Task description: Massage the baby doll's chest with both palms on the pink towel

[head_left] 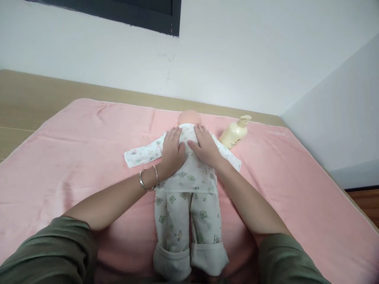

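A baby doll point(190, 117) lies on a pink mat, its bald head toward the wall, with no face showing. It wears a white printed long-sleeved top point(192, 175) and matching trousers point(204, 217) with turned-up cuffs. My left hand point(172, 149) rests flat on the left side of the doll's upper body, a silver bangle point(149, 178) around the wrist. On the right side, my right hand point(206, 146) lies flat with its fingers near the shoulder. Both hands are open, thumbs pointing toward each other, and neither holds anything.
A cream pump bottle point(234, 133) lies tilted beside the doll's right-hand sleeve. The pink mat point(281, 189) covers most of a wooden surface point(35, 90). White walls point(225, 51) rise behind and at the right, with a dark frame point(142, 15) at top left.
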A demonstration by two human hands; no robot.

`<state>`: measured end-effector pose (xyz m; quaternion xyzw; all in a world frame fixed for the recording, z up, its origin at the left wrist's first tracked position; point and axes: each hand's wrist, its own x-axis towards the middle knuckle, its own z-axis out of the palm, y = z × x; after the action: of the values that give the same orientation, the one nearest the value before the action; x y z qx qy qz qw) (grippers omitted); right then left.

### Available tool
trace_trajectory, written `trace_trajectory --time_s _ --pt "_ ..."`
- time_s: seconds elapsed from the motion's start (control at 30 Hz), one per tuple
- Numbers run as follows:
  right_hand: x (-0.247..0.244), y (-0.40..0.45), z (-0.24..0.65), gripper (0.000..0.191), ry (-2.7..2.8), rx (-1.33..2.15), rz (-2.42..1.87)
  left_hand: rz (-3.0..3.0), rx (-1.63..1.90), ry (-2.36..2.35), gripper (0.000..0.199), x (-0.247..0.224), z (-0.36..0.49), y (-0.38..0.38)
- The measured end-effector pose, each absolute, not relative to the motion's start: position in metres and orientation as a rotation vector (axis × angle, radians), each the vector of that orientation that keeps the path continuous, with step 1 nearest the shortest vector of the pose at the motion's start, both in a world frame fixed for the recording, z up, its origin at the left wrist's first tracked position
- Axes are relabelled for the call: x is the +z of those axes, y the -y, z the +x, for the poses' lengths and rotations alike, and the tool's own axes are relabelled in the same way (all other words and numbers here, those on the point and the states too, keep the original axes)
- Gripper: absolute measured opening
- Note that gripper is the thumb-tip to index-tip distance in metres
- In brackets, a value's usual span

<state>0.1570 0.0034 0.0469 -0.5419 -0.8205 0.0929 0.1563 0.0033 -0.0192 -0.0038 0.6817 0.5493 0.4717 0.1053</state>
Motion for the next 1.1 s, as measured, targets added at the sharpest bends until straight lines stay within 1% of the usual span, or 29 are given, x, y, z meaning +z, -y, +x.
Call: trace_trajectory --time_s 0.1,0.2,0.27,0.43,0.53,0.63,0.7,0.8,0.87,0.97,1.03,1.1 --pt "0.044 0.018 0.145 0.071 2.218 0.173 -1.720 2.025 1.239 -1.700 0.052 0.003 -0.001 0.010" --pt "0.043 0.043 0.133 0.066 2.210 0.039 -1.707 2.092 1.094 -1.727 0.048 0.009 -0.007 -0.001" --pt "0.045 0.047 0.132 0.063 2.231 0.014 -1.668 2.171 1.047 -1.732 0.046 0.012 -0.008 -0.004" --pt "0.051 0.012 0.150 0.058 2.285 0.245 -1.646 2.431 1.004 -1.710 0.048 0.016 0.003 0.023" --pt "0.053 -0.004 0.157 0.061 2.238 0.266 -1.738 2.500 1.002 -1.644 0.048 0.021 0.009 0.039" --pt "0.053 0.008 0.151 0.059 2.270 0.166 -1.751 2.466 0.950 -1.622 0.044 0.024 0.005 0.031" --pt "0.054 0.027 0.143 0.056 2.308 0.080 -1.718 2.362 0.888 -1.713 0.043 0.023 -0.003 0.015" --pt "0.056 0.047 0.136 0.056 2.315 0.005 -1.668 2.195 0.821 -1.872 0.050 0.018 -0.013 -0.005" --pt "0.057 0.044 0.137 0.051 2.300 0.059 -1.634 2.192 0.798 -1.891 0.053 0.015 -0.012 -0.006" --pt "0.057 0.018 0.148 0.042 2.232 0.250 -1.653 2.330 0.808 -1.827 0.055 0.014 -0.002 0.013" --pt "0.055 -0.001 0.157 0.046 2.186 0.312 -1.710 2.417 0.872 -1.761 0.055 0.014 0.007 0.029" --pt "0.053 -0.011 0.162 0.055 2.209 0.288 -1.728 2.465 0.937 -1.708 0.055 0.015 0.012 0.039"
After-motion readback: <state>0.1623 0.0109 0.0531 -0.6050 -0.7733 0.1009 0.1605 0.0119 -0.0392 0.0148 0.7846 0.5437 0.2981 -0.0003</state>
